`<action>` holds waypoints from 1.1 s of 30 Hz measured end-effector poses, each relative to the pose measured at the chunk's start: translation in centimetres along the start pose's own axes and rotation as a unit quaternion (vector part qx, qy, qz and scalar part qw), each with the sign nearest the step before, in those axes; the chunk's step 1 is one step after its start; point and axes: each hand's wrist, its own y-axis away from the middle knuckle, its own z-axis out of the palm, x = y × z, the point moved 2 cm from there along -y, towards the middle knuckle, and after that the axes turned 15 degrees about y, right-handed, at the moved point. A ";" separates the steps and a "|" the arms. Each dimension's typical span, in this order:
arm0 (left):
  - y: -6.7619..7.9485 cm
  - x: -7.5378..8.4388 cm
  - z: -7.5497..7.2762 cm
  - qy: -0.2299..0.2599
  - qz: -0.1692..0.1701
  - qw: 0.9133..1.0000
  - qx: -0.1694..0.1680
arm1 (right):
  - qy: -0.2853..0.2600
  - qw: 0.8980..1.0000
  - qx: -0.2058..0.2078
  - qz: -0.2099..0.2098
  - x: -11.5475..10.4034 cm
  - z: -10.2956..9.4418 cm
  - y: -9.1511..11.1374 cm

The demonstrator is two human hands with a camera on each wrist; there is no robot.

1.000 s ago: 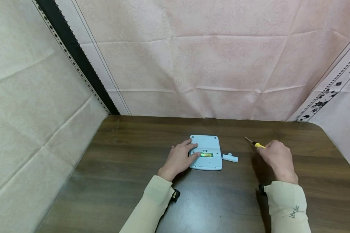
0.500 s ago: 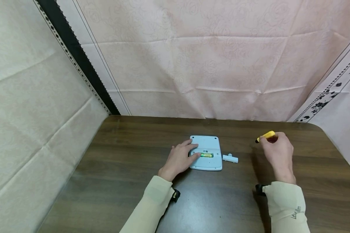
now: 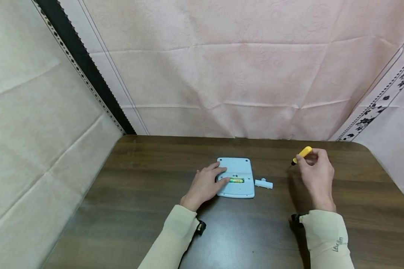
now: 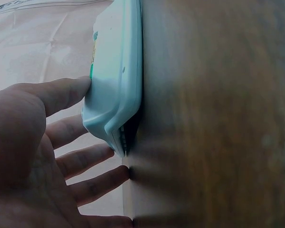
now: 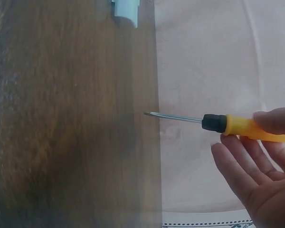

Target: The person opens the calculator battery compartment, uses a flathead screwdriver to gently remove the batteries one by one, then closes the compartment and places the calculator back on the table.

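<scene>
A light blue calculator-like device [image 3: 233, 190] lies back side up, with a green and gold battery [image 3: 236, 180] showing in its battery slot. My left hand [image 3: 205, 186] rests on the device's left side, thumb near the battery; in the left wrist view its fingers are spread, with the thumb [image 4: 71, 92] on the upper face. My right hand [image 3: 314, 175] pinches the yellow handle of a screwdriver [image 5: 240, 126] above the table. In the right wrist view the metal shaft points away from the fingers, while from the head it slants down-left.
Just right of the device lies a light blue battery cover [image 3: 263, 183], its end also visible in the right wrist view. The dark wood table [image 3: 249, 235] ends at a pale cloth backdrop [image 3: 222, 74]. More cloth [image 3: 47, 149] hangs along the left side.
In my right fingers the screwdriver has swung from tip pointing up-left to tip down with the handle up. The right hand has shifted slightly up and left; the left hand stays on the device.
</scene>
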 end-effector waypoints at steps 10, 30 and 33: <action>0.2 -0.1 -0.1 0.001 0.002 1.000 -0.003 | -0.015 0.999 0.031 -0.015 -0.5 0.2 0.3; 0.2 0.0 -0.1 0.002 0.005 1.000 0.000 | -0.110 0.991 0.020 -0.074 -2.6 0.0 1.0; 0.1 0.0 0.0 0.001 0.004 1.000 -0.002 | -0.147 0.984 0.003 -0.102 -3.4 0.0 1.3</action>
